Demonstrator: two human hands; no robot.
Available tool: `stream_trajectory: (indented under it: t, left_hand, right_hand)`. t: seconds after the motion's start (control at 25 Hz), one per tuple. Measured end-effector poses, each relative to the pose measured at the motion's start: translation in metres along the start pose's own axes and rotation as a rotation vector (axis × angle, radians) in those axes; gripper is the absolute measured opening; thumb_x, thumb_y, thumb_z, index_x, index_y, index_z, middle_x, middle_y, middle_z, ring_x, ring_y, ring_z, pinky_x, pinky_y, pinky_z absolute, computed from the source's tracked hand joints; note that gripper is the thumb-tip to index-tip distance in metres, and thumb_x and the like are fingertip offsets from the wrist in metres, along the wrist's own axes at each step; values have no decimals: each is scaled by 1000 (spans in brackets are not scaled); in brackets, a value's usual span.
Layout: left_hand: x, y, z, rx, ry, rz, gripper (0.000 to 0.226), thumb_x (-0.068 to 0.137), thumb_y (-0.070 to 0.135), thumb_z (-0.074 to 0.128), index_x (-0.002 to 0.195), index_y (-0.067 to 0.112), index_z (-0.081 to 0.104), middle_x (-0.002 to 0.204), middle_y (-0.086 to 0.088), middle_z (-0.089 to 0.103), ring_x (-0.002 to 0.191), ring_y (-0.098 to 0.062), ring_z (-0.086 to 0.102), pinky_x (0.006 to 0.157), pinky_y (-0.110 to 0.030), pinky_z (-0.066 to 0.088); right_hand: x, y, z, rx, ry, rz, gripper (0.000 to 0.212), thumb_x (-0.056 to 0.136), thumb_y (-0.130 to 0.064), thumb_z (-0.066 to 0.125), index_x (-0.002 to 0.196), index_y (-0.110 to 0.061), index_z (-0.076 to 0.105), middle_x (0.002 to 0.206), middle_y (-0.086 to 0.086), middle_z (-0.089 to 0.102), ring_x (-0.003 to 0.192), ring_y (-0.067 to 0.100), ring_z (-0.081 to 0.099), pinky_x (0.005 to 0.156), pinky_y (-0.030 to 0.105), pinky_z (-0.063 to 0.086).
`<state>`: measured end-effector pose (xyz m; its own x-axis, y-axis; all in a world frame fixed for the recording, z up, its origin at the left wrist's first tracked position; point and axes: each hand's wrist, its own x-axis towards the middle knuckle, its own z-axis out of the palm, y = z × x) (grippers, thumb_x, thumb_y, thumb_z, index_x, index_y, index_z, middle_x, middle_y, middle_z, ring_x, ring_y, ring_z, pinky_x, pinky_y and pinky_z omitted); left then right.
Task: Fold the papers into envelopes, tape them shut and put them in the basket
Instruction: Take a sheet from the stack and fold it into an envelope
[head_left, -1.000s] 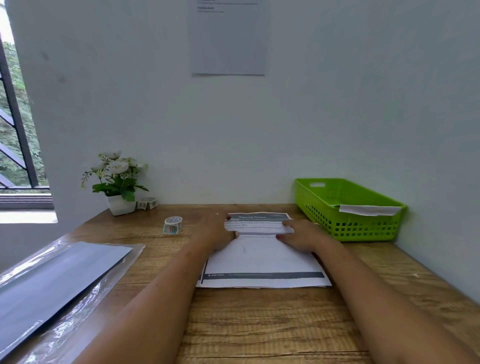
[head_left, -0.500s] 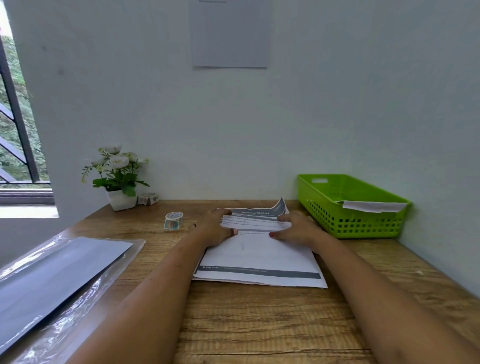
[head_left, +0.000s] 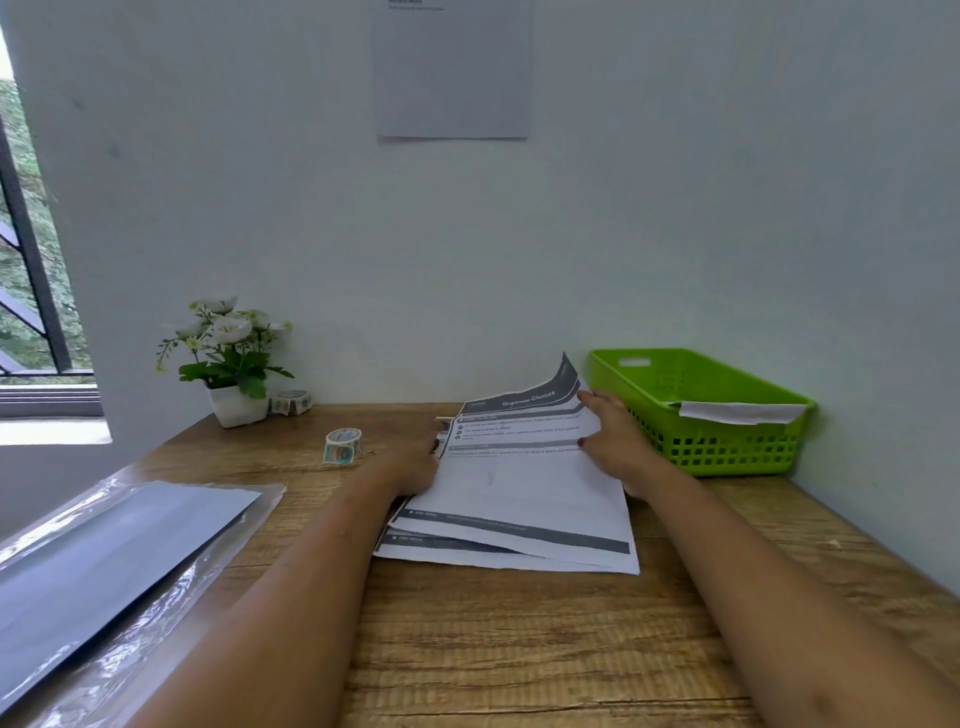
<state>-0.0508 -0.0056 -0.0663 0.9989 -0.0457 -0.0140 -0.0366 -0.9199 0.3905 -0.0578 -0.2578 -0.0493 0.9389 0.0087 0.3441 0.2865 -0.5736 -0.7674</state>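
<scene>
We hold the top printed sheet (head_left: 519, 467) by its sides: the left hand (head_left: 415, 465) pinches the left edge, the right hand (head_left: 615, 444) the right. Its far end is raised above the paper stack (head_left: 467, 551) on the desk (head_left: 519, 649), near the green basket (head_left: 727, 447).

Left hand (head_left: 415, 465) partly behind papers (head_left: 519, 483)

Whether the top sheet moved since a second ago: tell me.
Yes. The top sheet rose off the stack at its far edge, corner now level with the green basket.
</scene>
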Motion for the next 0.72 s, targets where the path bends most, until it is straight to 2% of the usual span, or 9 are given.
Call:
stream_trajectory:
  t: [0.12,0.24,0.36,0.44,0.56,0.64,0.72]
  left_hand:
    - [1,-2,-3,125,-44,-61,57,99,51,18,150,27,15,157,-10,18,144,-30,19,117,-46,16]
    - [4,-5,-4,125,-27,-62,69,93,64,11,149,25,21,156,-8,22,144,-31,19,116,-51,15]
    - [3,-7,-4,213,45,-58,59,98,54,11,147,26,27,155,-9,26,142,-32,24,115,-51,16]
    - [3,-9,-7,391,161,11,47,101,37,21,138,21,45,145,-11,42,131,-33,40,109,-48,32]
    - [6,-10,-15,415,293,84,32,95,20,38,115,14,63,121,-9,60,108,-27,56,90,-36,48]
    - [6,-7,-20,393,291,56,31,92,18,42,113,14,64,117,-7,63,105,-26,59,88,-37,50]
    - [2,-3,-20,356,240,39,34,92,21,41,121,19,59,124,-7,60,111,-27,56,93,-40,48]
  right_hand:
    - [2,-7,-7,131,39,3,65,86,18,46,144,-9,36,155,6,22,142,21,24,104,19,25]
    - [0,-11,-14,232,16,8,66,85,17,50,143,-12,38,156,4,24,142,20,26,103,21,29]
    - [-11,-6,-13,264,-191,143,67,87,16,49,145,-15,36,149,6,33,130,24,40,100,30,38]
    - [-15,-4,-11,290,-341,247,69,88,16,49,145,-18,34,134,11,46,112,27,51,93,37,46]
    - [-11,-5,-6,306,-405,277,71,85,16,53,144,-20,34,122,12,53,108,31,56,89,40,49]
    - [-8,-7,-1,301,-395,256,71,84,15,55,143,-19,36,128,12,51,113,31,54,91,40,48]
    - [-6,-7,7,236,-347,180,74,80,12,61,144,-17,35,144,8,39,125,30,47,100,42,45]
